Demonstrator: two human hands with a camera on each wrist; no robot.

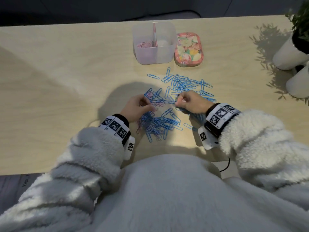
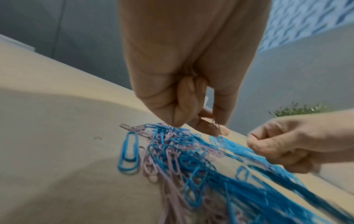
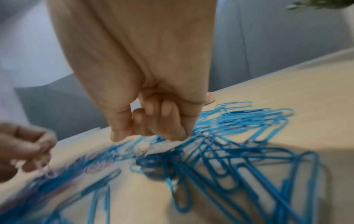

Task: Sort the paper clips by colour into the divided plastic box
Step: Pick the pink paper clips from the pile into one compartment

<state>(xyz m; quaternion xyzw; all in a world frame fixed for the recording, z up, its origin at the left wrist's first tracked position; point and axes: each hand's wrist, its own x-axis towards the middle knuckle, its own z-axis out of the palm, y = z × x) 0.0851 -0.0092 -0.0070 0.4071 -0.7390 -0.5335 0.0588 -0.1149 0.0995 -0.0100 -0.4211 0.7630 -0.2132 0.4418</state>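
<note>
A clear divided plastic box point(image 1: 164, 55) stands at the back of the table, with pink paper clips point(image 1: 144, 44) in its rear left compartment. A spread of blue clips point(image 1: 184, 84) lies in front of it. Nearer me is a mixed pile of blue and pink clips point(image 1: 155, 121). My left hand point(image 1: 148, 106) hovers over that pile's far end, and its fingertips point(image 2: 220, 121) pinch a few pale pink clips point(image 3: 46, 169). To the right, my right hand point(image 1: 178, 101) is curled just above the blue clips, with a small pink clip point(image 1: 184, 100) showing in its pinch.
A floral tin point(image 1: 189, 49) lies right of the box. Two white plant pots point(image 1: 291, 56) stand at the table's right edge. The table's near edge point(image 1: 50, 171) runs just under my forearms. A dark cable point(image 1: 225, 166) hangs at the front right.
</note>
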